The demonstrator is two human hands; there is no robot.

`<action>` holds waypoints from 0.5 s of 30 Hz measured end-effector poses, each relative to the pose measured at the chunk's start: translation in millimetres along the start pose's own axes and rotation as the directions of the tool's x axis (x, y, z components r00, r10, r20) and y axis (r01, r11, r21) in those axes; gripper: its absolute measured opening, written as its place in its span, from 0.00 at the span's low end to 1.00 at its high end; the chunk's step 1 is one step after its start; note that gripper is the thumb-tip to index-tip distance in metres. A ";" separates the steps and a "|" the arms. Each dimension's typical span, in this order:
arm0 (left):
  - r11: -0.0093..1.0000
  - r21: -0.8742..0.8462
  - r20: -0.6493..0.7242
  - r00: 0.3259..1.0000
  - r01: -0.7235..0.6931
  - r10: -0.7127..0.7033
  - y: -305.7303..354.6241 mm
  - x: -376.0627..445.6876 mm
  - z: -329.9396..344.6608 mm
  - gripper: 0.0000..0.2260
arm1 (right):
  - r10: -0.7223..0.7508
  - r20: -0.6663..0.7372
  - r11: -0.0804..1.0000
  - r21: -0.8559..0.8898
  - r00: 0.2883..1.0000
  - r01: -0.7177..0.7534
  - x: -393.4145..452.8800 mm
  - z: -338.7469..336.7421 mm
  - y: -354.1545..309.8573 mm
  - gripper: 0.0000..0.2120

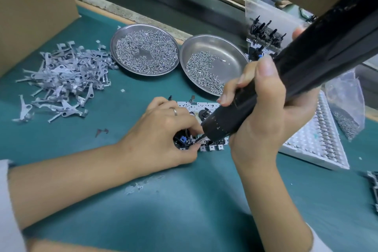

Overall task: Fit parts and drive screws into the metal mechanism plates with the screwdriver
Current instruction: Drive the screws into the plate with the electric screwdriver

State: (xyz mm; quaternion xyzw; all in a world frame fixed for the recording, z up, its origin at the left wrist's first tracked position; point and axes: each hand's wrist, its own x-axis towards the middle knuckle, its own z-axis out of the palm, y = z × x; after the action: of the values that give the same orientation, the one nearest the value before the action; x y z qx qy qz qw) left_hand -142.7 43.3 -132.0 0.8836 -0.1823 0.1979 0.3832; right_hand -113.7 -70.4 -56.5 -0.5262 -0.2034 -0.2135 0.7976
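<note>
A perforated metal mechanism plate (206,106) lies flat on the green mat in the middle, with black and blue parts on its near edge. My left hand (161,133) lies over its left half, and its thumb and fingers pinch the plate's near edge by the blue part (182,140). My right hand (263,112) grips a large black electric screwdriver (290,75) that slants down to the left. Its bit tip (197,139) touches the plate right beside my left fingertips. The screw under the bit is too small to make out.
Two steel dishes stand behind the plate: the left dish (143,26) holds small springs, the right dish (235,47) holds screws. A heap of stamped metal levers (63,80) lies at left, a cardboard box (34,12) behind it. A white parts tray (319,145) sits at right.
</note>
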 end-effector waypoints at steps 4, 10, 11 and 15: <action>1.000 0.005 -0.001 1.000 -0.009 0.009 0.3 0.5 0.2 0.06 | 0.021 -0.022 1.000 0.013 1.000 -0.021 -0.3 0.6 1.7 0.21; 1.000 0.005 0.002 1.000 0.005 -0.005 0.0 0.4 -0.3 0.07 | -0.007 -0.005 1.000 0.018 1.000 0.007 -3.5 2.5 1.5 0.20; 1.000 0.005 0.005 1.000 0.007 -0.007 -0.1 0.4 -0.5 0.07 | -0.014 0.005 1.000 0.016 1.000 0.014 -4.0 1.6 2.1 0.19; 1.000 0.003 0.018 1.000 0.009 -0.009 -0.4 0.6 -1.0 0.06 | -0.026 -0.014 1.000 -0.006 1.000 0.026 -4.3 1.5 3.1 0.23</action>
State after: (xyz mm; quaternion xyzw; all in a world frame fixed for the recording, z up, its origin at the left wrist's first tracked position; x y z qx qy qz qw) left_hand -142.2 44.2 -131.3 0.8866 -0.1816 0.1884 0.3813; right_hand -115.7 -67.4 -60.6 -0.5242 -0.2042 -0.2279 0.7947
